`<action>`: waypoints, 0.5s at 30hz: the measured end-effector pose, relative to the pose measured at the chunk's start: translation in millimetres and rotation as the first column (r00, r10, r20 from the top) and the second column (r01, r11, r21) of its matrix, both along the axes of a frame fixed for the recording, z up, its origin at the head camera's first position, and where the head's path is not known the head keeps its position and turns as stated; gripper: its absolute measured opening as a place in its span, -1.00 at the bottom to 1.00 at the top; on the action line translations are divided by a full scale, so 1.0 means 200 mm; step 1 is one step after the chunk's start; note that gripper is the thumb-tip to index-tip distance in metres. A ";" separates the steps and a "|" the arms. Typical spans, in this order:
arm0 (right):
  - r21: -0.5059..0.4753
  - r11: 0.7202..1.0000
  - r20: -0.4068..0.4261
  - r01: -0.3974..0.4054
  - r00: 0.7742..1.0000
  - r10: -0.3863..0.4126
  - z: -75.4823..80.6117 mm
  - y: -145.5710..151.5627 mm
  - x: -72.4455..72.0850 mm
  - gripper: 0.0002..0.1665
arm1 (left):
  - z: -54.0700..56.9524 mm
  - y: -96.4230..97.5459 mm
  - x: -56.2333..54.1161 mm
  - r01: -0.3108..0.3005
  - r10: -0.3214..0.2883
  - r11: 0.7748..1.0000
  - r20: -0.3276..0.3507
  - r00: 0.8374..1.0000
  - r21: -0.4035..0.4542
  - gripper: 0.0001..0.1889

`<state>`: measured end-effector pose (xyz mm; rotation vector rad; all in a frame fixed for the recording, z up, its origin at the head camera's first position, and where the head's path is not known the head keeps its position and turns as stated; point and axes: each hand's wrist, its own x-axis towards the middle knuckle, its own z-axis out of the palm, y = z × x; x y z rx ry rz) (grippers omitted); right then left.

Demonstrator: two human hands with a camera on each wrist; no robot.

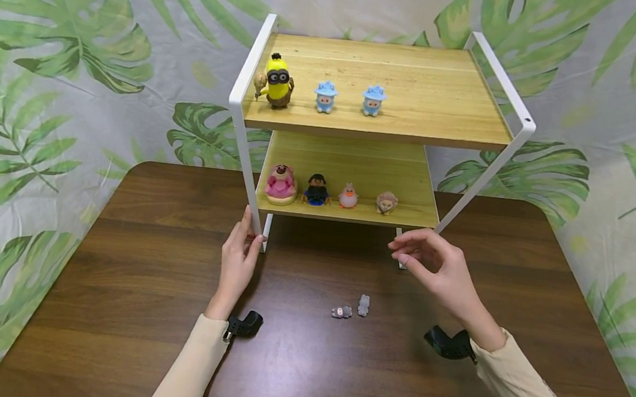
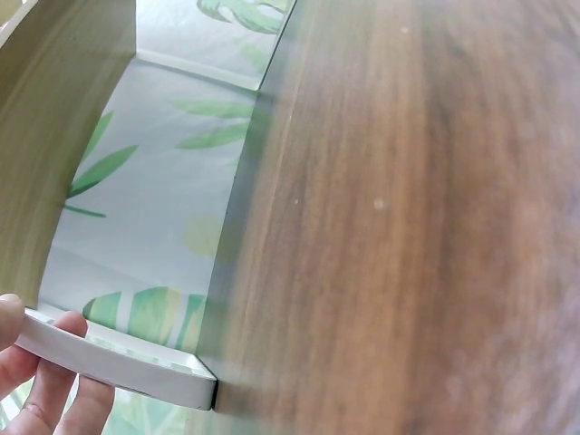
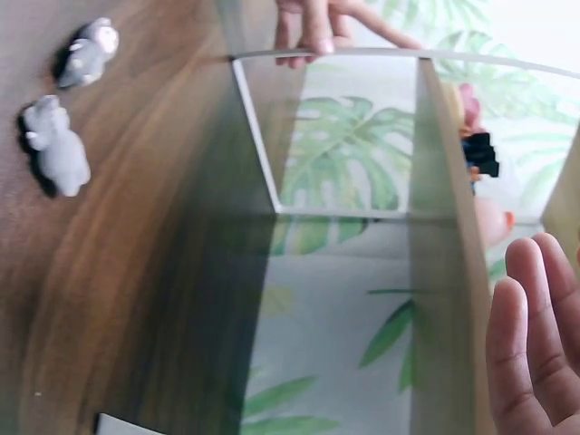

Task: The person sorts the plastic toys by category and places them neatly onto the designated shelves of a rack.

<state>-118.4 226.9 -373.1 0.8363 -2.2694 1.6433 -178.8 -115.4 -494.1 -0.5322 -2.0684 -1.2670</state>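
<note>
In the head view my left hand [image 1: 237, 267] is at the front left white leg [image 1: 247, 161] of a two-tier wooden shelf [image 1: 434, 98]. The left wrist view has its thumb on one side of the white frame [image 2: 118, 364] and its fingers on the other, pinching it. My right hand [image 1: 447, 276] hovers by the lower tier's front right corner, fingers loosely bent, holding nothing. Near that corner sits a small beige animal figurine [image 1: 387, 202]. Two small grey figurines [image 1: 363, 305] lie on the table before the shelf; the right wrist view shows both.
On the upper tier stand a yellow goggled figurine [image 1: 278, 85] and two blue-hatted figurines [image 1: 325, 98]. The lower tier also bears a pink bear [image 1: 281, 186], a dark-haired figurine [image 1: 316, 191] and a pale orange-beaked bird [image 1: 348, 196]. A leaf-patterned cloth [image 1: 82, 33] hangs behind the brown table [image 1: 137, 258].
</note>
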 end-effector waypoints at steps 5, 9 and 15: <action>0.031 0.999 0.026 0.011 1.000 -0.012 -0.06 0.00 0.01 -0.62 | -0.01 0.00 0.00 0.003 -0.003 1.000 -0.005 1.000 0.005 -0.09; 0.039 0.999 0.043 0.001 0.999 -0.003 -0.12 0.00 0.02 -0.64 | 0.00 0.00 0.00 0.015 -0.014 1.000 -0.016 1.000 0.016 -0.10; 0.077 0.997 0.064 0.012 0.998 -0.017 -0.18 -0.02 0.05 -0.65 | 0.00 0.00 0.00 0.013 -0.013 1.000 -0.014 1.000 0.012 -0.09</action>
